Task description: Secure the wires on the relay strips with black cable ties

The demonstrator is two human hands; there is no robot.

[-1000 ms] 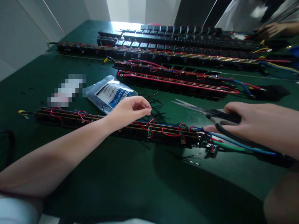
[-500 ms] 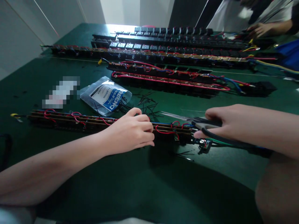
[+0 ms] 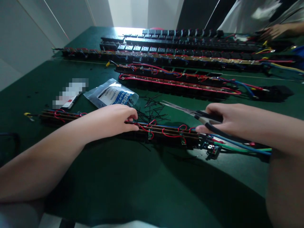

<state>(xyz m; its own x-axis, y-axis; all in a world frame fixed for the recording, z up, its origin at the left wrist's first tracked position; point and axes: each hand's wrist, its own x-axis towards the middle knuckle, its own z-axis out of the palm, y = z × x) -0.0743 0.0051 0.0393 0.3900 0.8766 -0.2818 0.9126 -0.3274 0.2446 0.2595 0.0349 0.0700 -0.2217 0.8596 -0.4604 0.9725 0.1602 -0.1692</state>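
A long wired strip (image 3: 163, 130) with brass-coloured rails and red wire loops lies across the green table. Over its middle, my left hand (image 3: 118, 119) has thumb and fingers closed at the red wires; what they pinch is too small to name. My right hand (image 3: 220, 122) is wrapped round dark-handled scissors (image 3: 181, 109), whose narrow blades point left above the table. Thin black ties (image 3: 154, 110) are scattered behind the strip, beside a clear plastic bag (image 3: 102, 92) with a blue and white label.
More wired black assemblies (image 3: 175, 83) lie across the back of the green table (image 3: 133, 186). A phone-like object (image 3: 68, 101), partly blurred out, rests left of the bag. Another person's hand (image 3: 273, 31) is at the far right.
My left hand has moved left along the strip, its fingers now closed at the wires. My right hand still holds the scissors. The view has shifted slightly.
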